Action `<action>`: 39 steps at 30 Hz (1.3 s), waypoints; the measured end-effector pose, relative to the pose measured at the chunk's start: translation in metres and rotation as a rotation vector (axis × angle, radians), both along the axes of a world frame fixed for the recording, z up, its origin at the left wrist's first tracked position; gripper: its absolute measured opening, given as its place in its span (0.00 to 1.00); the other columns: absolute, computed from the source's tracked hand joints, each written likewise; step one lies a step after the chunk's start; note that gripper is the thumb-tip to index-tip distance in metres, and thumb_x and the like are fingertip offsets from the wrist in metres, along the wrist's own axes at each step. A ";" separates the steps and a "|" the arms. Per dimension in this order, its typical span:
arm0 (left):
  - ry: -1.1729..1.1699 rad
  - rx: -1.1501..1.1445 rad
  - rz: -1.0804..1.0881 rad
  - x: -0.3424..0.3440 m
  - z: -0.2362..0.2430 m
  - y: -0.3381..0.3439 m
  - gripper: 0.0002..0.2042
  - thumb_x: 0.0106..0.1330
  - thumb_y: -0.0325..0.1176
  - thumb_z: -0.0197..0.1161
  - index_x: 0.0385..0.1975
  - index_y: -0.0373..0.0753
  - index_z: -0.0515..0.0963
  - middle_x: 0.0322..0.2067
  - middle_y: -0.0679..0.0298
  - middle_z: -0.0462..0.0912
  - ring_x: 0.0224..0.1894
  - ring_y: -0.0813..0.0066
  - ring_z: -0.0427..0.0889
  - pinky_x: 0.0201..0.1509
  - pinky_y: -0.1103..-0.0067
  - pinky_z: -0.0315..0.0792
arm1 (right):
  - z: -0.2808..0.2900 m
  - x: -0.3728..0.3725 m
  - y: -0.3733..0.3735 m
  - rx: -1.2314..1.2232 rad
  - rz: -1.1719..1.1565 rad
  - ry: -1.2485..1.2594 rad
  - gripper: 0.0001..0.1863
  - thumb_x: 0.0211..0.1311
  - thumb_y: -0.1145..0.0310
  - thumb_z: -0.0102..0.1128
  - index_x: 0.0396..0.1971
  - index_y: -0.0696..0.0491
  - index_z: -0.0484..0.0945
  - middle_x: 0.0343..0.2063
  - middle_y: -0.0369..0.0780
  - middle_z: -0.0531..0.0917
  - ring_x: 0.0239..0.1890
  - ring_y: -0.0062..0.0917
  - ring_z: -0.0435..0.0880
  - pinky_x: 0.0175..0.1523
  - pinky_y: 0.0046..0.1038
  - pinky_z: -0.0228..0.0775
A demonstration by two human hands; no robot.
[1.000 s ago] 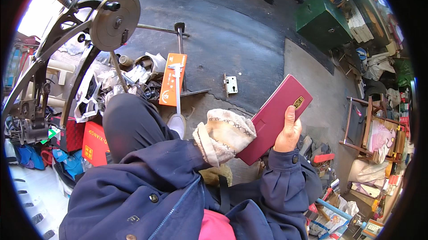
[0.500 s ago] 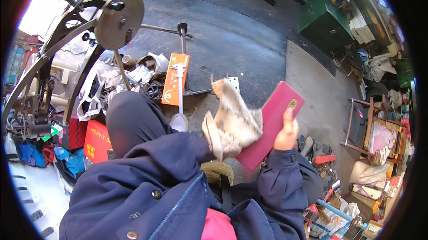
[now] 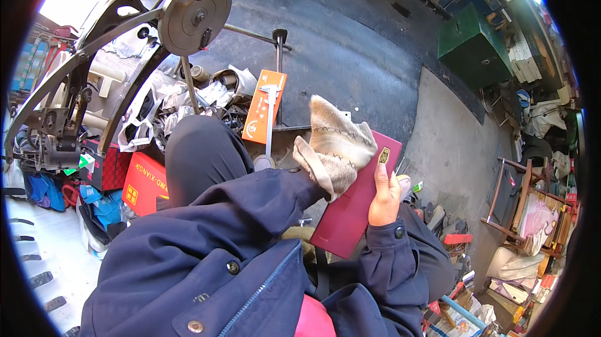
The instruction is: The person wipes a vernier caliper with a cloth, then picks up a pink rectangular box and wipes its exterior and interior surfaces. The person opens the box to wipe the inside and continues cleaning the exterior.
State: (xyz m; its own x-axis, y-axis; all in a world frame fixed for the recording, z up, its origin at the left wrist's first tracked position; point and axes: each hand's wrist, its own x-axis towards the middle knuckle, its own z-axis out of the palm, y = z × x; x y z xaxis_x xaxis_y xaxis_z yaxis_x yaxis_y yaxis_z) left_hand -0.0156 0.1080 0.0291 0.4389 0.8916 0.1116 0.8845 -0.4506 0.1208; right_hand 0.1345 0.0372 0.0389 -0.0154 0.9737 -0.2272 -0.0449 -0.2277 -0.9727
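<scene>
My right hand (image 3: 384, 203) grips a flat dark red case (image 3: 350, 212) with a small gold emblem near its top, thumb lying on the face and the fingers behind it. The case is tilted over my lap. A beige, fuzzy, patterned cloth piece like a mitten (image 3: 335, 146) covers my left hand, which is hidden inside and rests against the left edge of the case. Just beyond my left knee, an orange box (image 3: 256, 121) lies on the far side with a metal caliper (image 3: 270, 108) across it.
A cast-metal hand-crank machine with a round wheel (image 3: 195, 15) stands at the left. Below it sits a red box (image 3: 145, 183) beside bags and clutter. A green cabinet (image 3: 474, 46) stands at the far right, with a wooden-framed folding chair (image 3: 523, 202) nearer.
The view has shifted, so the surroundings sit further right. The case has turned more upright, and the covered left hand has moved against its upper left edge.
</scene>
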 end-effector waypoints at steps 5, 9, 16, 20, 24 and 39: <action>-0.028 -0.026 0.028 0.014 0.000 -0.015 0.14 0.53 0.28 0.61 0.36 0.24 0.80 0.29 0.47 0.84 0.33 0.53 0.87 0.30 0.68 0.77 | 0.002 0.016 0.001 -0.051 -0.032 -0.027 0.18 0.77 0.57 0.50 0.46 0.57 0.78 0.36 0.30 0.81 0.36 0.12 0.74 0.42 0.17 0.67; 0.073 0.026 0.066 0.008 -0.004 -0.005 0.14 0.52 0.28 0.62 0.36 0.25 0.80 0.29 0.46 0.84 0.33 0.52 0.87 0.30 0.70 0.77 | 0.001 0.010 -0.005 -0.035 0.069 -0.158 0.16 0.77 0.58 0.50 0.47 0.57 0.78 0.37 0.31 0.81 0.36 0.13 0.75 0.41 0.19 0.68; -0.043 -0.140 0.321 -0.031 -0.001 0.025 0.06 0.55 0.27 0.63 0.30 0.37 0.85 0.30 0.51 0.86 0.36 0.58 0.88 0.42 0.69 0.80 | 0.007 0.009 -0.005 -0.157 0.261 0.248 0.21 0.79 0.54 0.45 0.48 0.58 0.77 0.39 0.32 0.82 0.36 0.13 0.76 0.40 0.18 0.68; -0.120 -0.314 0.650 -0.066 -0.007 0.006 0.13 0.54 0.29 0.66 0.41 0.39 0.80 0.40 0.52 0.83 0.48 0.58 0.84 0.51 0.69 0.77 | 0.013 0.021 -0.012 -0.186 0.193 0.708 0.34 0.72 0.39 0.46 0.51 0.59 0.78 0.39 0.39 0.84 0.40 0.26 0.81 0.44 0.28 0.73; -0.218 -0.368 0.628 -0.078 -0.003 0.004 0.13 0.58 0.26 0.61 0.44 0.41 0.77 0.41 0.54 0.81 0.48 0.60 0.83 0.52 0.70 0.76 | 0.013 0.019 -0.008 0.041 0.097 0.793 0.44 0.64 0.38 0.58 0.65 0.61 0.65 0.60 0.49 0.75 0.58 0.41 0.78 0.60 0.44 0.72; -0.518 -0.096 -0.188 -0.019 0.012 -0.034 0.11 0.57 0.31 0.56 0.38 0.36 0.78 0.33 0.52 0.82 0.41 0.54 0.83 0.54 0.64 0.75 | 0.026 -0.003 0.004 0.119 -0.340 0.452 0.16 0.64 0.71 0.59 0.51 0.58 0.76 0.48 0.42 0.82 0.52 0.31 0.81 0.60 0.38 0.73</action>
State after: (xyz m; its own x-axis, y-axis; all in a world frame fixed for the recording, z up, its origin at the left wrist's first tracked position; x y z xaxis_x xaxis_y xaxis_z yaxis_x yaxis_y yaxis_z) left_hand -0.0348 0.0740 0.0409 0.5007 0.8200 0.2775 0.6040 -0.5605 0.5666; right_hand 0.1318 0.0416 0.0649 0.2322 0.9595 -0.1598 -0.5137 -0.0185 -0.8578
